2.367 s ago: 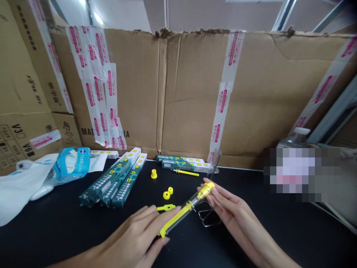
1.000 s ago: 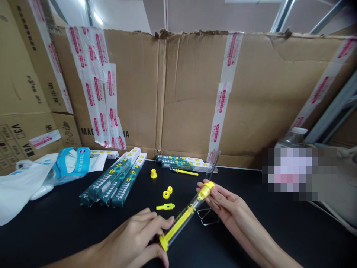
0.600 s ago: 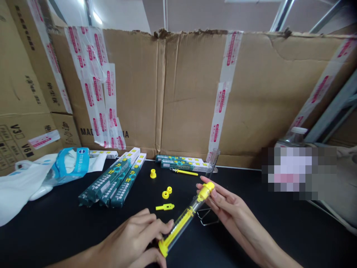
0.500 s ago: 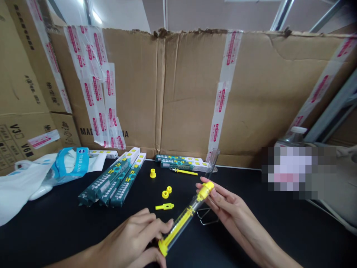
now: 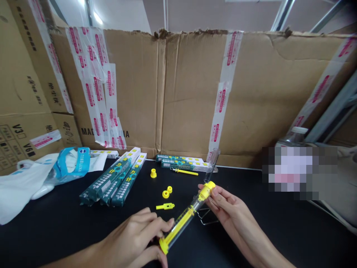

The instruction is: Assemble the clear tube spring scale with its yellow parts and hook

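A clear tubular spring scale (image 5: 180, 227) with a yellow rod inside and yellow end caps slants across the front, between both hands. My left hand (image 5: 139, 232) is closed around its lower end, thumb and fingers beside the yellow cap. At the upper end, the fingers of my right hand (image 5: 230, 208) pinch the yellow collar (image 5: 206, 190). Just beyond that collar rises a clear tube (image 5: 212, 165); whether it touches the scale I cannot tell. Behind my right fingers, a bent wire frame (image 5: 208, 222) is partly hidden.
Small yellow rings (image 5: 166, 194), a yellow bushing (image 5: 153, 173), a yellow hook piece (image 5: 165, 206) and a yellow rod with a spring (image 5: 185, 172) lie on the black table. Green boxes (image 5: 111, 180) lie left, a wipes packet (image 5: 73, 163) beyond. Cardboard (image 5: 192, 93) walls the back.
My right fingertips have slid slightly down behind the yellow collar, showing more of the clear tube. The grip of my left hand looks the same.
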Available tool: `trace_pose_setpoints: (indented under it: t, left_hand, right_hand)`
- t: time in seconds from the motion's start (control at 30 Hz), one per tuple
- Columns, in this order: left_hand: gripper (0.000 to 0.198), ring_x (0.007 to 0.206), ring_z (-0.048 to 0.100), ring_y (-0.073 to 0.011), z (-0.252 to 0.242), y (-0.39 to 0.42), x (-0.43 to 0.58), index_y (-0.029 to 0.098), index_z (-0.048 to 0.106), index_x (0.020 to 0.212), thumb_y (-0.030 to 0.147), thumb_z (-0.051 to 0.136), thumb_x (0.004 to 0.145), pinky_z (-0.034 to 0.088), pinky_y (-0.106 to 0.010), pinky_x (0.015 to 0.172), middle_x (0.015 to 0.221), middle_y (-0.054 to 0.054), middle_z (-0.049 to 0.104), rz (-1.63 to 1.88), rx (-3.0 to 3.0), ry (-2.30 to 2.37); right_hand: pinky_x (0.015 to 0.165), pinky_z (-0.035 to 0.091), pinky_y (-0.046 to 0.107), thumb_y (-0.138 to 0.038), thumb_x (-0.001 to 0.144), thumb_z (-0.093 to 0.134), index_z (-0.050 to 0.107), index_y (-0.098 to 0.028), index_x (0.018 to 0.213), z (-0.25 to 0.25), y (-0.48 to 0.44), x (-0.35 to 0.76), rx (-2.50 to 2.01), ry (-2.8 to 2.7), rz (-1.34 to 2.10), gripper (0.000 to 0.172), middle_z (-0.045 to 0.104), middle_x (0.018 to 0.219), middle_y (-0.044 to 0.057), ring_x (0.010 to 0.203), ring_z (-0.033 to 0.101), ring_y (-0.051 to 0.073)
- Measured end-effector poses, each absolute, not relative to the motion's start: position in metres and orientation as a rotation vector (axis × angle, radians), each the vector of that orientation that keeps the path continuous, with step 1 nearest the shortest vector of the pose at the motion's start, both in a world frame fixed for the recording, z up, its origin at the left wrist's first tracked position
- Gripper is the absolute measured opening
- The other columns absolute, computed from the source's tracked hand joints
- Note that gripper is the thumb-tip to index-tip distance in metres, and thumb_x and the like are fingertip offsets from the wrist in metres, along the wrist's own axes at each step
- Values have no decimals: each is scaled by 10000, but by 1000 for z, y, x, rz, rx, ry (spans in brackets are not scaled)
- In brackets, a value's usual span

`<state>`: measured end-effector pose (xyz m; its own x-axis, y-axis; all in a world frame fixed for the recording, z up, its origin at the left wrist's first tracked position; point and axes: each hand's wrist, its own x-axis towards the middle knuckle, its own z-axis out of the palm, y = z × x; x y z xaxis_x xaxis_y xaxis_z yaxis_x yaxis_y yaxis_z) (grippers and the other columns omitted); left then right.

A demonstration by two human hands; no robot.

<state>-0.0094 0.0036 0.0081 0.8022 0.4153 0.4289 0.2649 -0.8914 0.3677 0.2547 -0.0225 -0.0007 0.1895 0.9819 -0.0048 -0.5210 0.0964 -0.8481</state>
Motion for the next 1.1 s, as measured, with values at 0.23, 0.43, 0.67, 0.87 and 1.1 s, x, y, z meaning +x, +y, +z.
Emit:
trace_pose_setpoints:
  t: [0.23,0.43,0.67,0.87,1.1]
  left_hand:
    - [324,704,625,-176,10,3,-9,112,628,1075,276,779,840,517,-228,621,824,-47,715,786,2702,470]
    - [315,717,628,-177,9,3,-9,114,635,1023,239,818,799,517,-232,639,843,-46,719,736,2701,514]
    - [356,715,610,-175,10,2,-9,125,625,1061,239,826,791,497,-236,641,823,-17,718,710,2725,508]
    - [293,714,610,-171,11,2,-9,143,630,1058,310,763,858,495,-236,653,835,-20,724,721,2716,520]
    - [240,717,621,-177,9,3,-9,146,634,1022,361,677,924,507,-244,654,841,-43,725,739,2698,501]
  right_hand:
    - [845,572,169,-297,730,874,794,-202,1035,3,-22,253,-845,-656,1272,329,782,926,64,861,716,137]
    - [807,586,161,-264,745,864,790,-141,785,-5,-21,257,-836,-683,1255,149,777,921,80,801,697,123]
    - [747,596,139,-240,659,922,792,-198,1030,3,-22,255,-864,-566,1319,396,784,918,62,796,713,121]
    - [732,578,108,-278,677,910,805,-165,867,1,-22,257,-874,-635,1273,245,782,888,61,753,696,104]
    - [755,587,130,-228,691,895,805,-183,874,-1,-20,258,-888,-622,1270,209,775,866,57,803,714,132]
